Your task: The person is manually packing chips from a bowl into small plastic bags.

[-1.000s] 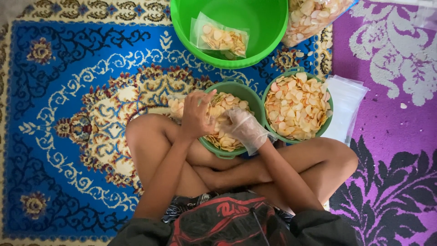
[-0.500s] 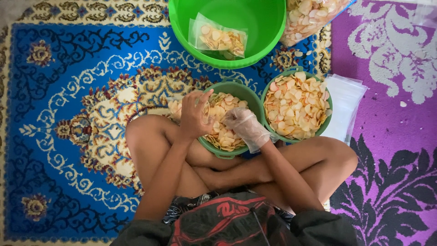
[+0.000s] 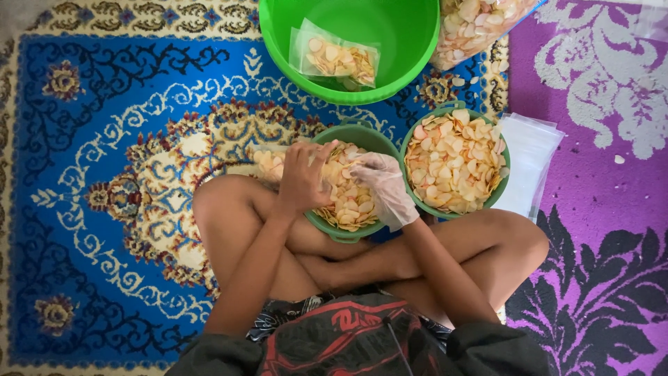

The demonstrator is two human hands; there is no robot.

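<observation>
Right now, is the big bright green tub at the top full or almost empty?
Almost empty. The bright green tub shows bare green floor and walls, with only one small clear bag of chips lying inside.

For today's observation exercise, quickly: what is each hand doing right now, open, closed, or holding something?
Left hand: closed on a small clear bag of chips.
Right hand, gloved: curled over the chips in the near green bowl; grip cannot be told.

There is one view, from a camera on the person's head, looking almost straight down from close above the lap. The crossed legs [image 3: 362, 244] fill the near middle, and the dark clothing sits at the near edge. The patterned blue rug [image 3: 104, 174] spreads to the left and the purple rug [image 3: 598, 209] to the right. The far edge cuts off the large green tub [image 3: 410, 42].
</observation>
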